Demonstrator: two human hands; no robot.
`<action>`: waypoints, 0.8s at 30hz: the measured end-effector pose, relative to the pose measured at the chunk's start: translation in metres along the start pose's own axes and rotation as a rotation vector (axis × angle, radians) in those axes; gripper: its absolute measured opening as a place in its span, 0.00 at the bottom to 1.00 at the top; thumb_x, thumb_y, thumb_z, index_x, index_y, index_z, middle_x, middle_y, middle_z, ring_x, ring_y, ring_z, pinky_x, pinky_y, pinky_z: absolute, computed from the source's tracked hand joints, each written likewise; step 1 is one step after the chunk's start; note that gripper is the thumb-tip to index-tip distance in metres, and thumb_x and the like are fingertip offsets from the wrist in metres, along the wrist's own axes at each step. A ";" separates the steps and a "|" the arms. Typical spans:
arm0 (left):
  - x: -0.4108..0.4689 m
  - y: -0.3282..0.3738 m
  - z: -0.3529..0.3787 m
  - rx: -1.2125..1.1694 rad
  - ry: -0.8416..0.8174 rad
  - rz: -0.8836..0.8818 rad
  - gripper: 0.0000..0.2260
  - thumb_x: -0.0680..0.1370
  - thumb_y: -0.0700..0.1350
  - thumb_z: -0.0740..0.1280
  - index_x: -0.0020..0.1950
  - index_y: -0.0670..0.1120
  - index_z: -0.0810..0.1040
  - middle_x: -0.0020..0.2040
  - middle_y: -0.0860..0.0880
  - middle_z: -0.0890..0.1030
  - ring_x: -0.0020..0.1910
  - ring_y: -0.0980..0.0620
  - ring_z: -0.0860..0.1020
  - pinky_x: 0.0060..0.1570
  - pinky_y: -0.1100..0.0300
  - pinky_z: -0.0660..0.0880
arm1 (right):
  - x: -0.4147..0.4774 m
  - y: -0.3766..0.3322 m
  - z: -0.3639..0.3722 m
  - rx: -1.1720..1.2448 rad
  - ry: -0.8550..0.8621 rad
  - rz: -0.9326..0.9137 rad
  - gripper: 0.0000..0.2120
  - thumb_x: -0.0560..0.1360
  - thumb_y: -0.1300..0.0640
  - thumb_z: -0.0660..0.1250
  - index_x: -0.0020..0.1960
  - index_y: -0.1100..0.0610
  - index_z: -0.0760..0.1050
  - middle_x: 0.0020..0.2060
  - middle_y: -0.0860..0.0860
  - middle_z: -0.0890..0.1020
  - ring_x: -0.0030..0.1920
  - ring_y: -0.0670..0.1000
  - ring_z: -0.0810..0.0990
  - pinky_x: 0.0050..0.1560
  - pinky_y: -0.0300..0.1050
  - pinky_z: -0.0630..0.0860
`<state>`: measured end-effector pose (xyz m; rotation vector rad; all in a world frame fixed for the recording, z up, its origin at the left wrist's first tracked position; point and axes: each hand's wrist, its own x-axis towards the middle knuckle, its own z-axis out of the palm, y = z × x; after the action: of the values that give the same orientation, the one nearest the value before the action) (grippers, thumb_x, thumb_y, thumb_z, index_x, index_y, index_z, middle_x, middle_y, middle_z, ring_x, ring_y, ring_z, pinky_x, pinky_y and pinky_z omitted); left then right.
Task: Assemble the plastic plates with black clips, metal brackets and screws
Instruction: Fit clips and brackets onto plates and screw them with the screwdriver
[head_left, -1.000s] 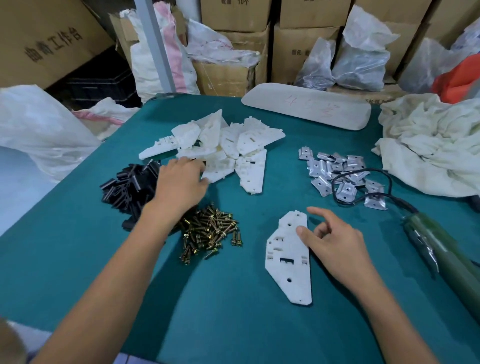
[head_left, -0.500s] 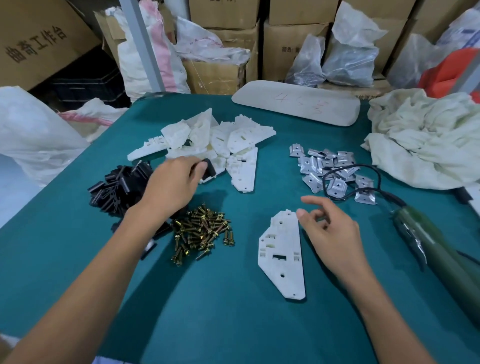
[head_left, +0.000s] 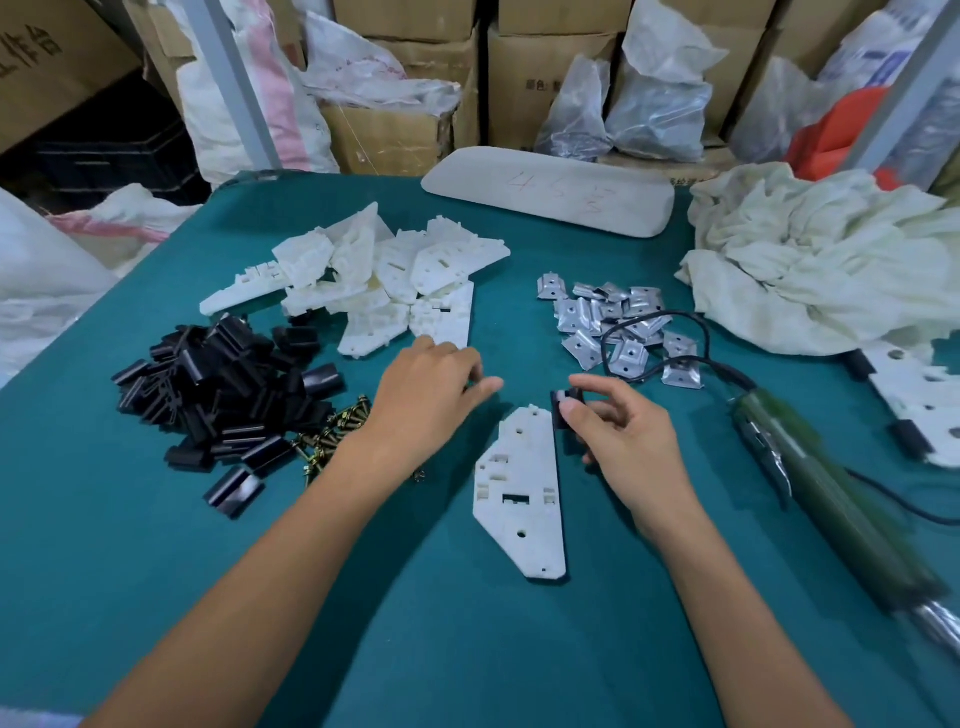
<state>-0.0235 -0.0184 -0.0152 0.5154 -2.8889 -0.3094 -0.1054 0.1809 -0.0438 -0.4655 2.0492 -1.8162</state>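
Note:
A single white plastic plate (head_left: 524, 493) lies flat on the green table (head_left: 156, 545) between my hands. My right hand (head_left: 623, 436) pinches a black clip (head_left: 562, 406) between thumb and fingers, just off the plate's top right corner. Just left of the plate's top, my left hand (head_left: 431, 395) hovers with fingers relaxed and nothing visible in it. Further left is the heap of black clips (head_left: 218, 395), and brass screws (head_left: 332, 436) lie partly hidden under my left forearm. A pile of white plates (head_left: 384, 280) sits behind, metal brackets (head_left: 608, 322) to the right.
A green electric screwdriver (head_left: 831, 483) lies at the right, its black cord looping over the brackets. A plate with clips fitted (head_left: 924, 400) lies at the far right edge. A crumpled white cloth (head_left: 831, 260) and a long white pad (head_left: 550, 197) sit at the back.
My left hand left the black clip heap and moved right toward the plate. The black clip it carried is now pinched by my right hand.

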 end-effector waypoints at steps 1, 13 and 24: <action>0.000 -0.002 0.003 0.074 0.004 -0.004 0.18 0.81 0.61 0.62 0.55 0.48 0.81 0.51 0.48 0.81 0.55 0.45 0.71 0.54 0.56 0.67 | 0.001 0.002 -0.001 -0.022 0.012 0.018 0.08 0.77 0.53 0.73 0.53 0.42 0.81 0.38 0.47 0.86 0.35 0.45 0.81 0.36 0.42 0.78; -0.047 0.043 0.031 -0.492 -0.060 -0.167 0.19 0.71 0.65 0.70 0.51 0.56 0.67 0.50 0.58 0.69 0.53 0.55 0.64 0.49 0.67 0.65 | 0.007 0.008 -0.002 0.082 0.069 0.105 0.11 0.80 0.62 0.64 0.53 0.51 0.83 0.41 0.50 0.87 0.39 0.54 0.88 0.45 0.49 0.85; -0.051 0.044 0.037 -1.286 -0.165 -0.184 0.12 0.79 0.54 0.65 0.58 0.53 0.66 0.49 0.51 0.85 0.41 0.45 0.81 0.44 0.44 0.77 | 0.002 -0.003 -0.002 0.220 -0.114 0.181 0.14 0.82 0.67 0.60 0.55 0.57 0.83 0.47 0.55 0.88 0.45 0.52 0.87 0.41 0.40 0.82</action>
<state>0.0010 0.0460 -0.0475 0.4634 -2.0829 -2.0360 -0.1080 0.1809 -0.0407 -0.3035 1.7321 -1.8330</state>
